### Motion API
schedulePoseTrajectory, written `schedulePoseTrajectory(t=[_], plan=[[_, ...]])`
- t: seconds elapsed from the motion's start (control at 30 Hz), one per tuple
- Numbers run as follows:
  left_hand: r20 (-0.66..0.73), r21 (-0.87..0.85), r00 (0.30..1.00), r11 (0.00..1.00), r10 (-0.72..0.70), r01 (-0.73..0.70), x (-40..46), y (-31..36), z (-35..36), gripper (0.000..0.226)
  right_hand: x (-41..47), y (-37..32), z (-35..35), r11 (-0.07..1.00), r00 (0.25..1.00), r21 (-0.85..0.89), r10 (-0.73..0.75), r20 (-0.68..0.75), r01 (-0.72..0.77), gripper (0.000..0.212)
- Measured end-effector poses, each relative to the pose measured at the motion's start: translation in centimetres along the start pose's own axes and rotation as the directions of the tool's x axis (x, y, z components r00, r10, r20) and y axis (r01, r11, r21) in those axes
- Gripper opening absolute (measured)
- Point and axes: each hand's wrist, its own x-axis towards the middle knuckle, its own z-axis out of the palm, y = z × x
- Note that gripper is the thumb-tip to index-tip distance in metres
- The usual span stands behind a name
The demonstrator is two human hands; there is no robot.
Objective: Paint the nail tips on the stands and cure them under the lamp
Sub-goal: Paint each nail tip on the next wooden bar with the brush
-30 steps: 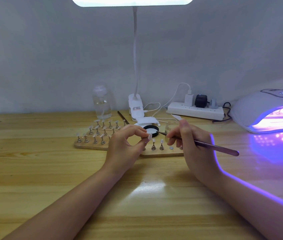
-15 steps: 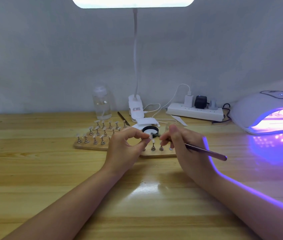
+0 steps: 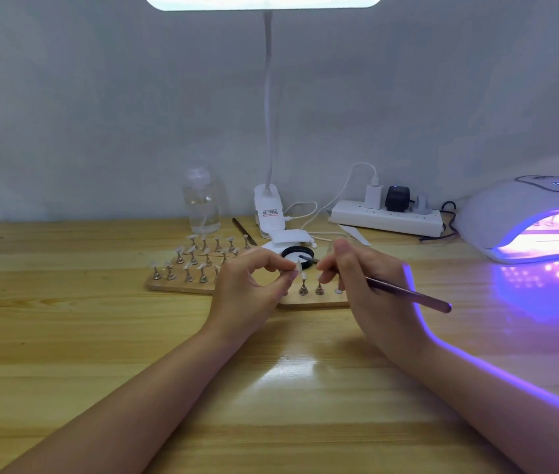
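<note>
Leftward since a second ago, the right hand (image 3: 370, 285) pinches the brush (image 3: 408, 293), bristles hidden near the jar (image 3: 297, 254), while the left hand (image 3: 247, 289) pinches a nail tip (image 3: 299, 266) over the stand board (image 3: 315, 302) mid-desk.

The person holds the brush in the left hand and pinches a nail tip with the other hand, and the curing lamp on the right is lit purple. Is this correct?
Not quite: in the head view the brush is in the right hand, and the left hand pinches the nail tip. The rest holds: the curing lamp at the right glows purple.
</note>
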Motion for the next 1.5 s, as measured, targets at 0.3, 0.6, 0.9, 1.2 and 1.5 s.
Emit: schedulePoseTrajectory(t=[0.3,0.6,0.9,1.2,1.5], plan=[[-0.016,-0.023,1.000,0.999,-0.023,0.023,-0.03,0.37,-0.13,0.029,0.48,-0.28,-0.53,0.998,0.994,0.019,0.057,-0.089,-0.055,0.029],[-0.017,-0.056,0.999,0.998,-0.033,0.032,0.06,0.57,0.03,0.026,0.02,-0.17,-0.20,0.990,1.000,-0.139,-0.020,0.019,0.023,0.015],[-0.013,-0.015,0.999,0.999,-0.038,0.038,0.10,0.10,-0.03,0.025,-0.19,-0.33,-0.17,0.998,0.998,0.001,0.064,0.013,-0.064,0.042],[-0.022,-0.020,0.999,0.999,-0.030,0.030,0.09,-0.02,0.07,0.024,-0.09,-0.01,0.11,0.996,0.998,0.066,0.066,-0.018,-0.065,0.041],[-0.027,0.003,0.999,0.999,-0.035,0.035,0.10,-0.12,0.03,0.028,-0.05,0.05,0.16,0.992,0.996,0.099,0.083,-0.040,-0.078,0.043]])
